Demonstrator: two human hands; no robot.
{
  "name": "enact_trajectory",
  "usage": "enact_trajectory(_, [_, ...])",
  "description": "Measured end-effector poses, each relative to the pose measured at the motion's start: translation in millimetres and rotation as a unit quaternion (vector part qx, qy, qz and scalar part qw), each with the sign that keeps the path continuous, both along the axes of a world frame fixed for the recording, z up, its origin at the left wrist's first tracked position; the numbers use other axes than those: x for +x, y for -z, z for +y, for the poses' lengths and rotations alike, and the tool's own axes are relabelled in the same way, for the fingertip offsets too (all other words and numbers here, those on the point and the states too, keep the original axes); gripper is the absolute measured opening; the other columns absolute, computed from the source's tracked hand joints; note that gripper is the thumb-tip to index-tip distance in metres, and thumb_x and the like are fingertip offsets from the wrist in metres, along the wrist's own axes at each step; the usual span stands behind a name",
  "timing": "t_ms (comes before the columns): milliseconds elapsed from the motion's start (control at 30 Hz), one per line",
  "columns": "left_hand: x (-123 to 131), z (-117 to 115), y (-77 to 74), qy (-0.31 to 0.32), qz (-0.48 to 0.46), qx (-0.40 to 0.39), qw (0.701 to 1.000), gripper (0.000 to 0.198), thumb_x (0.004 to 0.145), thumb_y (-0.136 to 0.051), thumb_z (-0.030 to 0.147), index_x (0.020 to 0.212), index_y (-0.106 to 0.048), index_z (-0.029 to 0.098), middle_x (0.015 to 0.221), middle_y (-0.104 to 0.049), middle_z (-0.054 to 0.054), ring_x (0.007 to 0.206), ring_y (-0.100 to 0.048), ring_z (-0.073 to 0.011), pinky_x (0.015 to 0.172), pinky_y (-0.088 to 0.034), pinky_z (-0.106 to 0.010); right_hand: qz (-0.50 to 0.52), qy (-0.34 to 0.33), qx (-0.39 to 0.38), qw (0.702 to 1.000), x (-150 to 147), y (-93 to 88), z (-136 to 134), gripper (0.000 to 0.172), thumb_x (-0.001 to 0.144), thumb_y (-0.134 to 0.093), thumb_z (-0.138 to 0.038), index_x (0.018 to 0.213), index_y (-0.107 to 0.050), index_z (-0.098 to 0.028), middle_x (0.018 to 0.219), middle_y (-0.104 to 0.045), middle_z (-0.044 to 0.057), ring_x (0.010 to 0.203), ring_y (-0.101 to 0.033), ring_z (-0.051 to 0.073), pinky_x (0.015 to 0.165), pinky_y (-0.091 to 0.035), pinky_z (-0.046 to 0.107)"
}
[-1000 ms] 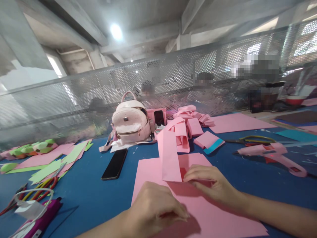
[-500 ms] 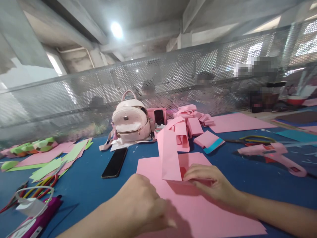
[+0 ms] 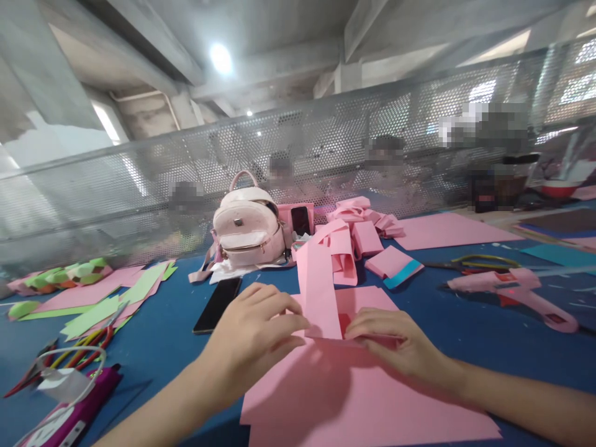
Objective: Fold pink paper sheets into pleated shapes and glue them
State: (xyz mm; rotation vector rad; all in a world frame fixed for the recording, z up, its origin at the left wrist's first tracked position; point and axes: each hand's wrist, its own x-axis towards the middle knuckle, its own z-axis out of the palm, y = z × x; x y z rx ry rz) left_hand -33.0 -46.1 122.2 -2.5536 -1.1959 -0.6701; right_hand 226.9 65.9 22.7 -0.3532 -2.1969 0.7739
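Note:
A folded pink paper strip (image 3: 321, 298) stands up over a stack of pink sheets (image 3: 363, 397) in front of me. My right hand (image 3: 395, 344) pinches the lower right part of this folded paper between thumb and fingers. At its lower left edge is my left hand (image 3: 258, 338), thumb and fingers apart and curved toward the paper. Whether those fingertips touch the paper I cannot tell. Behind the strip lies a pile of folded pink paper pieces (image 3: 347, 239). One folded piece with a blue band (image 3: 403, 273) rests to the right.
A black phone (image 3: 212, 310) lies beside my left hand, with a pale backpack (image 3: 249, 226) behind. Pliers (image 3: 88, 344) and a purple power strip (image 3: 88, 397) are at left. At right lie a pink glue gun (image 3: 516, 292) and scissors (image 3: 479, 264). A perforated metal screen (image 3: 326, 149) bounds the table.
My left hand has moved up and away from me, from above the sheets to the folded strip's left edge, and its fingers have spread. My right hand keeps its pinch in the same place.

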Motion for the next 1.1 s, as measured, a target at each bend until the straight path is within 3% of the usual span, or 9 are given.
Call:
enact_trajectory(133, [11.5,14.3,24.7,0.016,-0.054,0.081,0.995,0.003,0.093,-0.068,0.025,0.095,-0.071,0.024,0.098,-0.074,0.0,0.078,-0.055,-0.0164,0.074,-0.036,-0.033,0.007,0.001,0.01,1.0,-1.3,-2.9,-0.9,0.022,0.099,-0.056,-0.033,0.094,-0.074,-0.021,0.09,-0.076,0.007,0.084,-0.07,0.018,0.079,-0.053,0.026])
enact_trajectory(267, [17.6,14.9,36.5,0.003,-0.082,0.114,0.99,0.006,0.091,-0.07,0.02,0.095,-0.071,0.024,0.102,-0.076,0.001,0.082,-0.056,-0.0162,0.076,-0.035,-0.034,0.005,-0.002,0.009,1.0,-0.9,-2.3,0.2,0.024,0.1,-0.055,-0.034,0.095,-0.074,-0.021,0.091,-0.076,0.007,0.085,-0.07,0.018,0.079,-0.053,0.026])
enact_trajectory(433, [23.2,14.2,38.9,0.024,-0.144,0.104,0.984,0.012,0.088,-0.071,0.012,0.082,-0.068,0.022,0.095,-0.077,0.002,0.076,-0.056,-0.0139,0.074,-0.035,-0.033,0.004,-0.007,0.009,1.0,0.6,0.0,1.6,0.02,0.099,-0.056,-0.029,0.097,-0.074,-0.023,0.093,-0.076,0.006,0.087,-0.07,0.018,0.081,-0.052,0.025])
enact_trajectory(667, [25.1,13.4,42.3,0.025,-0.243,0.005,0.97,0.015,0.09,-0.068,0.01,0.08,-0.066,0.021,0.094,-0.075,0.001,0.081,-0.061,-0.0153,0.077,-0.038,-0.033,-0.003,-0.012,0.003,1.0,1.1,0.7,3.2,0.017,0.097,-0.056,-0.021,0.098,-0.074,-0.023,0.093,-0.075,0.004,0.088,-0.069,0.017,0.083,-0.051,0.024])
enact_trajectory(1100, [16.1,17.7,37.2,0.025,-0.253,0.031,0.967,0.016,0.093,-0.067,0.028,0.08,-0.061,0.02,0.092,-0.068,0.0,0.081,-0.058,-0.0151,0.08,-0.034,-0.033,0.015,-0.01,0.006,1.0,0.7,3.8,4.5,0.016,0.096,-0.057,-0.022,0.097,-0.073,-0.021,0.094,-0.075,0.006,0.087,-0.069,0.017,0.082,-0.051,0.025])
